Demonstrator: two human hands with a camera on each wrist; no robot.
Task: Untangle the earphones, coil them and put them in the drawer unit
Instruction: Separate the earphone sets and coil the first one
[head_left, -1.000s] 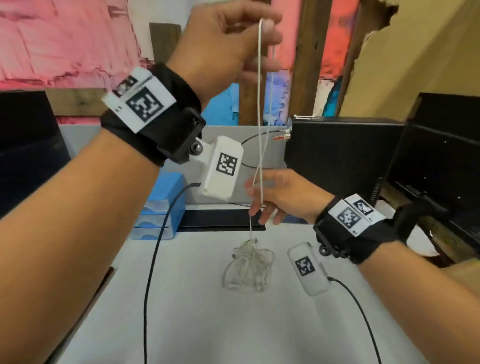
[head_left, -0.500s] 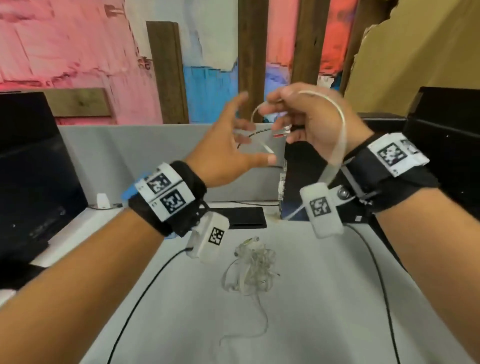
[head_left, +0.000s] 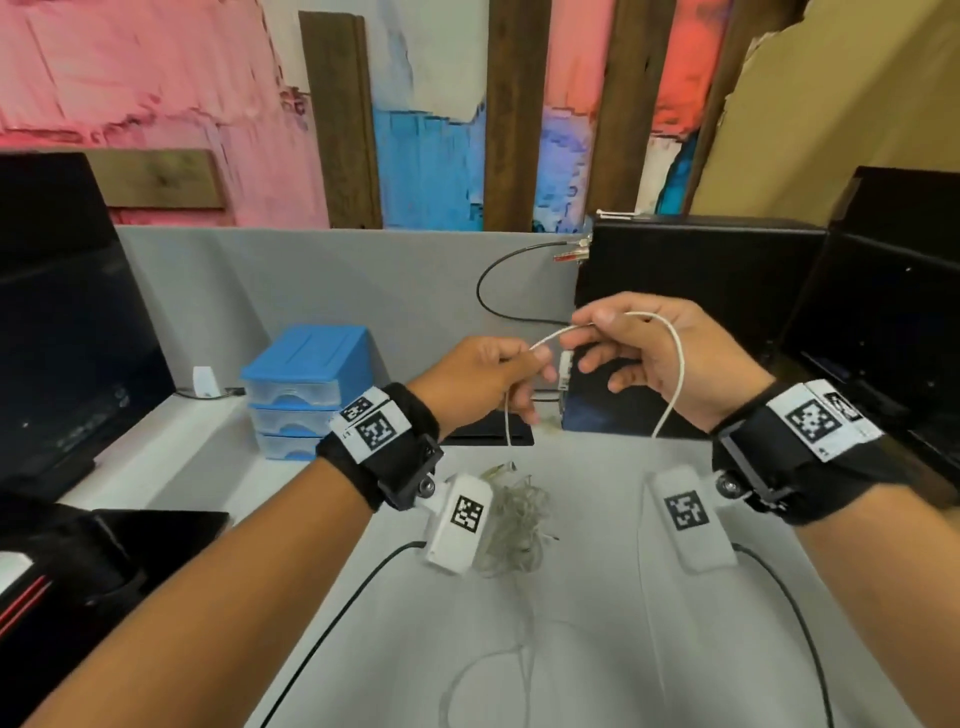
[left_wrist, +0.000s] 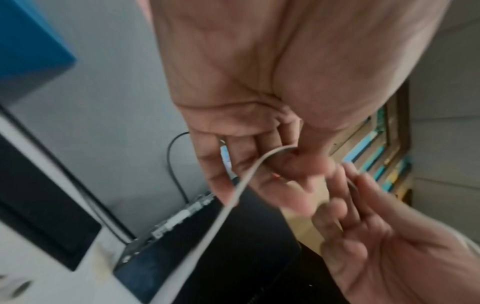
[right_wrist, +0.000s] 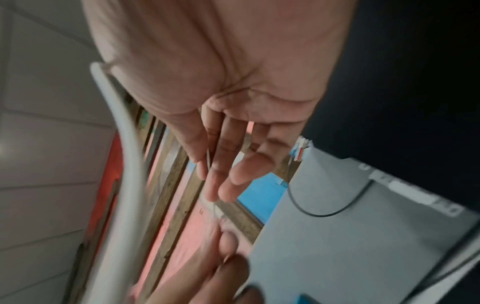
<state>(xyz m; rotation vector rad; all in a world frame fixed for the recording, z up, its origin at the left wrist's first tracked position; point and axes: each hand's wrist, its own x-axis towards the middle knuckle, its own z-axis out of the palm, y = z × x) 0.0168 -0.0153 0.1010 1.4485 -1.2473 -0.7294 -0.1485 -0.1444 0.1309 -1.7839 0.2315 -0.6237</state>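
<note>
A white earphone cable (head_left: 557, 332) stretches between my two hands above the table. My left hand (head_left: 519, 364) pinches it between thumb and fingers, and from there it drops to a tangled clump of earphones (head_left: 511, 525) lying on the white table (head_left: 597, 649). My right hand (head_left: 597, 332) pinches the cable a little to the right, and the cable loops over the back of that hand (head_left: 675, 358) and hangs down. In the left wrist view the cable (left_wrist: 233, 197) runs out of my curled fingers. The blue drawer unit (head_left: 306, 384) stands at the back left.
A dark monitor (head_left: 57, 322) stands at the left and black computer cases (head_left: 701, 291) at the back right. A grey partition (head_left: 311, 280) with a black cable (head_left: 493, 306) closes off the rear. A flat black device (head_left: 493, 434) lies near the partition, and black wrist-camera leads (head_left: 337, 623) cross the table.
Both hands came down from chest height toward the table. My left hand, which was open half a second ago, now pinches the cable close to my right hand.
</note>
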